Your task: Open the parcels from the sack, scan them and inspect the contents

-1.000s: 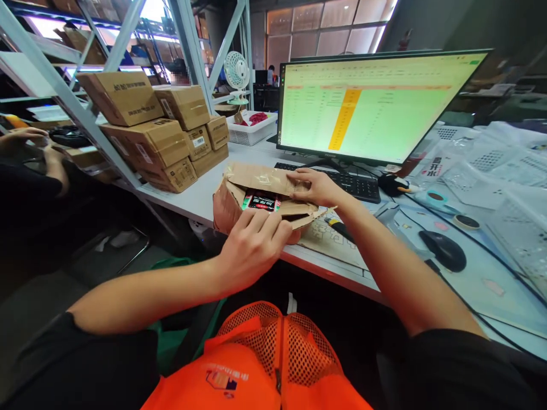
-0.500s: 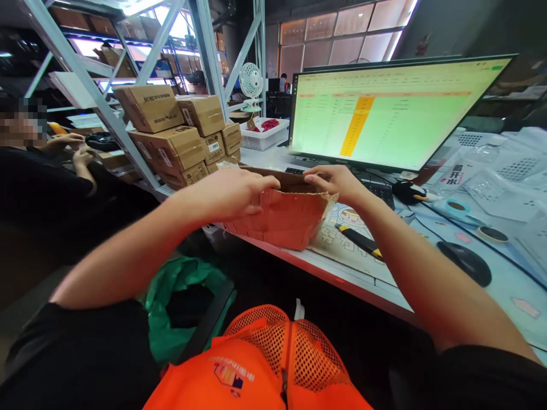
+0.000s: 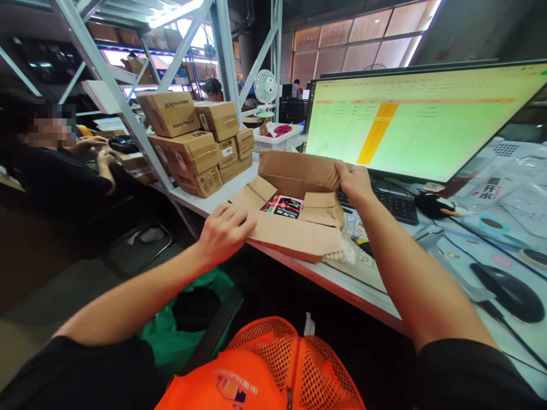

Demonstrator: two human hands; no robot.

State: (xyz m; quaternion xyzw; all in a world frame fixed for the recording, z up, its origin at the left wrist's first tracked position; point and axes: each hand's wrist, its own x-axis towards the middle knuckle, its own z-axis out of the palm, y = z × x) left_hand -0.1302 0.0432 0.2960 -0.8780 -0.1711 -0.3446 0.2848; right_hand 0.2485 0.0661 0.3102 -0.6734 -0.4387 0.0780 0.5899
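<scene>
A brown cardboard box (image 3: 294,239) sits on the desk before me with its flaps spread apart. My left hand (image 3: 228,232) grips the left end of the near flap, fingers curled over it. At the far flap's right end, my right hand (image 3: 354,181) pinches the cardboard between thumb and fingers. Inside the box lies a red and black printed package (image 3: 287,206), partly covered by the side flaps. A yellow and black utility knife (image 3: 362,245) rests right of the box, half hidden behind my right forearm.
Small cartons (image 3: 183,151) are stacked at the left, beside a metal rack post. Behind the box stand a white basket (image 3: 280,139) and a large monitor (image 3: 427,125). A mouse (image 3: 508,290) lies at right. Another person (image 3: 55,159) sits at far left.
The box's flaps have been pulled apart, bringing the package inside into view. My left hand has moved down and toward me; my right hand has gone to the far flap. The view has shifted left.
</scene>
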